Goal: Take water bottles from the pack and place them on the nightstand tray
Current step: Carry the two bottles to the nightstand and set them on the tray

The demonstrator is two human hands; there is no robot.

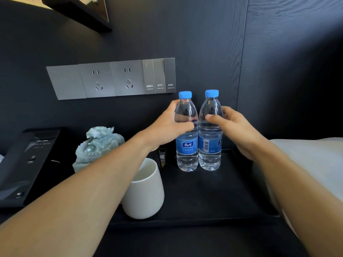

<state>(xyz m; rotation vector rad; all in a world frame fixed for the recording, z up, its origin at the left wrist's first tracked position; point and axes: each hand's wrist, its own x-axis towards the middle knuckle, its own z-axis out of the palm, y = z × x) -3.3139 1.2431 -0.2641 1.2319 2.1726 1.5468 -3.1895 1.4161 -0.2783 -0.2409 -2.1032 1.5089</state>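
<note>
Two clear water bottles with blue caps and blue labels stand upright side by side at the back of the black tray [213, 201] on the nightstand. My left hand [167, 125] wraps around the upper body of the left bottle [187, 147]. My right hand [235, 127] grips the upper body of the right bottle [209, 145], thumb in front. The bottles touch each other. No pack of bottles is in view.
A white cup [146, 193] stands on the tray's left part, under my left forearm. A pale green carved figure [98, 145] and a black telephone [24, 164] sit further left. Wall sockets and switches [111, 78] are behind. A white pillow [311, 158] lies at the right.
</note>
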